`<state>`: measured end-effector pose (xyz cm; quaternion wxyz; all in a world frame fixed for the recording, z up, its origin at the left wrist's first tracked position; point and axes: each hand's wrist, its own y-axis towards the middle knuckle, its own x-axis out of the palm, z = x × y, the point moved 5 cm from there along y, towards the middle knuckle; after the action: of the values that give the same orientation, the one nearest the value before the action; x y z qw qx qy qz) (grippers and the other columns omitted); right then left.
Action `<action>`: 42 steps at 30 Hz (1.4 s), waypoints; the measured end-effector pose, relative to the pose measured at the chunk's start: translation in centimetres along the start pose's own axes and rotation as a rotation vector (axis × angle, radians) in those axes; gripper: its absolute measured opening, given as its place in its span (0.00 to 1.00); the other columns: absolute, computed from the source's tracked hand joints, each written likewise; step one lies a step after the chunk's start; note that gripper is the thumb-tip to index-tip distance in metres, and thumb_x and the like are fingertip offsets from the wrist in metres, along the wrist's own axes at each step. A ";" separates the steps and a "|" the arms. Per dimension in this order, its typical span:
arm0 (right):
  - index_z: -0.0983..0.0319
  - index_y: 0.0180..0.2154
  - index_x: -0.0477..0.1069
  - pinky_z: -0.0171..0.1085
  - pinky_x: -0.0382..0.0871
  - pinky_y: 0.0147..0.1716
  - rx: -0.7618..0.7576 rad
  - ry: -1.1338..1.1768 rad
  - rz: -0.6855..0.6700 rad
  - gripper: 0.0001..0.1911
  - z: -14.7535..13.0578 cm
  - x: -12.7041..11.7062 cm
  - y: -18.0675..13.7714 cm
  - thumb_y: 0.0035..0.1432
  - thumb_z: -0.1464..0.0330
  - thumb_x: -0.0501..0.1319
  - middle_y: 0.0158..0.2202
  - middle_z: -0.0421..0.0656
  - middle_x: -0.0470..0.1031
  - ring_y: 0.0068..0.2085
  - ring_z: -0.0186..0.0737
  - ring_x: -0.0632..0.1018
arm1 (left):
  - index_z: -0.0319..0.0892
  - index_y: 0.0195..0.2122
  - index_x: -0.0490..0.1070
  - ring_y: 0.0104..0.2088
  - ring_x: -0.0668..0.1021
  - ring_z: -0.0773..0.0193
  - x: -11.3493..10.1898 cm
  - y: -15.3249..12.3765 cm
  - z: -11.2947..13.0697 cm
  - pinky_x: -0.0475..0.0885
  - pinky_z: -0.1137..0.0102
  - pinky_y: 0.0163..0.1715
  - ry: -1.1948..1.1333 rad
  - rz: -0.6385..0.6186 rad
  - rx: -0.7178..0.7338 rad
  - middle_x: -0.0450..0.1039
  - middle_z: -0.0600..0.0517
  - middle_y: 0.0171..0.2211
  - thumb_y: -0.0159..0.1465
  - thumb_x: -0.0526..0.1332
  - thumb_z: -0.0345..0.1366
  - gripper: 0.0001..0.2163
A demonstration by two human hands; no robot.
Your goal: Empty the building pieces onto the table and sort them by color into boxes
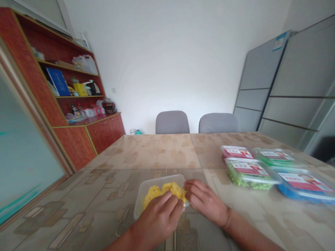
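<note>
While both your hands meet at the clear box (140, 200) just below the middle of the frame, the yellow stuff (154, 191) in it lies right by their fingertips. It's up and a bit left from your left hand (163, 212), and straight left from your right hand (204, 198). Your left hand comes up from the bottom of the frame, over the near side, and hides the near right part. Your right hand comes from the lower right and is at the box's right end. So both are close, w/ the left one over more of the box. The long way of the box looks to go left to right, but can't be sure b/c your left hand hides the near edge.

Your left fingers are bent, tips close together. Your right fingers are curled too, tips by the rim and the yellow stuff. Some yellow shows btwn your hands, but can't tell which one grips it, if any.

No lid's on this box. Over at the right of the frame, on the same table (146, 151), are 4 lidded boxes w/ labels, well apart from your hands: red box (237, 152), green box (276, 157), leafy-green box (246, 172), blue box (306, 181). 2 grey chairs (172, 122) stand past the far edge, approx mid-frame
</note>
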<state>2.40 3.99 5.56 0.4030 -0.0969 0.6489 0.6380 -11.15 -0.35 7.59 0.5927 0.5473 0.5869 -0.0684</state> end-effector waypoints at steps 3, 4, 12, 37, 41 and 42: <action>0.64 0.36 0.70 0.41 0.74 0.46 0.046 -0.028 0.016 0.13 0.3 -0.1 0.0 0.67 0.73 0.48 0.40 0.48 0.77 0.47 0.43 0.74 | 0.38 0.38 0.70 0.28 0.73 0.62 -0.4 -0.4 0.4 0.69 0.69 0.28 -0.003 0.042 0.011 0.69 0.51 0.26 0.72 0.44 0.30 0.15; 0.64 0.36 0.70 0.42 0.75 0.45 0.057 -0.040 0.015 0.13 0.5 -0.1 -0.1 0.67 0.73 0.48 0.40 0.49 0.77 0.47 0.44 0.75 | 0.38 0.38 0.70 0.28 0.73 0.62 -0.5 -0.5 0.6 0.70 0.69 0.29 -0.007 0.044 0.020 0.70 0.51 0.27 0.72 0.44 0.30 0.15; 0.65 0.38 0.70 0.43 0.75 0.44 0.006 -0.090 0.003 0.12 0.8 -0.3 -0.5 0.65 0.77 0.49 0.42 0.51 0.78 0.45 0.45 0.77 | 0.39 0.37 0.69 0.29 0.73 0.64 0.6 -0.5 1.4 0.70 0.70 0.30 -0.027 -0.027 -0.006 0.69 0.51 0.27 0.71 0.47 0.30 0.12; 0.62 0.22 0.63 0.29 0.47 0.17 1.258 1.070 -0.103 0.26 4.9 3.3 -1.9 0.42 0.46 0.66 0.15 0.31 0.60 0.17 0.26 0.57 | 0.40 0.43 0.70 0.29 0.74 0.64 -1.5 0.1 2.2 0.72 0.72 0.30 -0.155 0.003 0.040 0.72 0.51 0.28 0.72 0.42 0.32 0.16; 0.61 0.23 0.62 0.29 0.43 0.14 1.320 1.119 -0.118 0.25 4.4 3.6 -2.0 0.42 0.46 0.65 0.13 0.30 0.61 0.14 0.24 0.55 | 0.38 0.45 0.69 0.32 0.75 0.63 -2.3 0.9 2.0 0.73 0.71 0.31 -0.165 -0.011 0.046 0.74 0.49 0.32 0.73 0.39 0.32 0.18; 0.60 0.24 0.61 0.28 0.43 0.14 1.331 1.127 -0.114 0.25 4.2 3.7 -2.0 0.43 0.46 0.64 0.13 0.30 0.61 0.13 0.24 0.55 | 0.38 0.46 0.69 0.32 0.75 0.63 -2.3 1.0 2.0 0.73 0.71 0.32 -0.166 -0.031 0.049 0.74 0.49 0.33 0.73 0.40 0.33 0.17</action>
<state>2.96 8.90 2.28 0.0264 -0.1750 0.9835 -0.0375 -9.90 -2.72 9.38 0.6247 0.5448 0.5423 -0.1370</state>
